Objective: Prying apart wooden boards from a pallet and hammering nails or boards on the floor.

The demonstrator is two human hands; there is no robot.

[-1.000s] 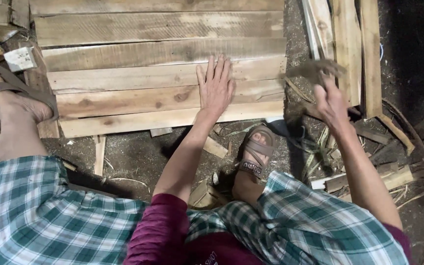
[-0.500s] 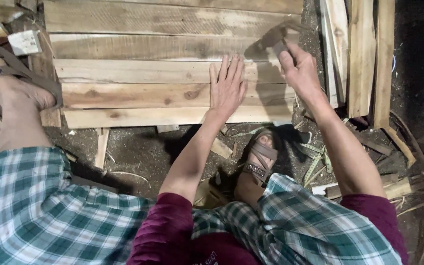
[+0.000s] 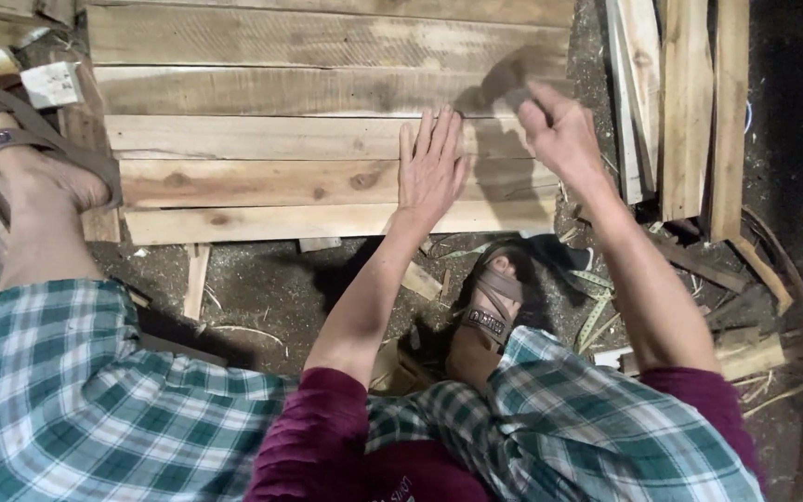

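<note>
The left hand [image 3: 431, 167] lies flat, fingers spread toward twelve o'clock, pressing on the row of pale wooden planks [image 3: 271, 139] laid side by side on the dirt floor [image 3: 262, 288]. At its three o'clock the right hand [image 3: 564, 139] hovers at the planks' right end, fingers curled and blurred; whether it holds anything cannot be told. More loose boards [image 3: 685, 102] stand at two o'clock, and sandalled feet [image 3: 490, 302] show at six and nine o'clock, above checked trousers [image 3: 85, 400].

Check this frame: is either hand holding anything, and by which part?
The left hand holds nothing; it lies flat, fingers spread, on the wooden planks. The right hand is curled above the planks; whether it grips anything cannot be told.
</note>
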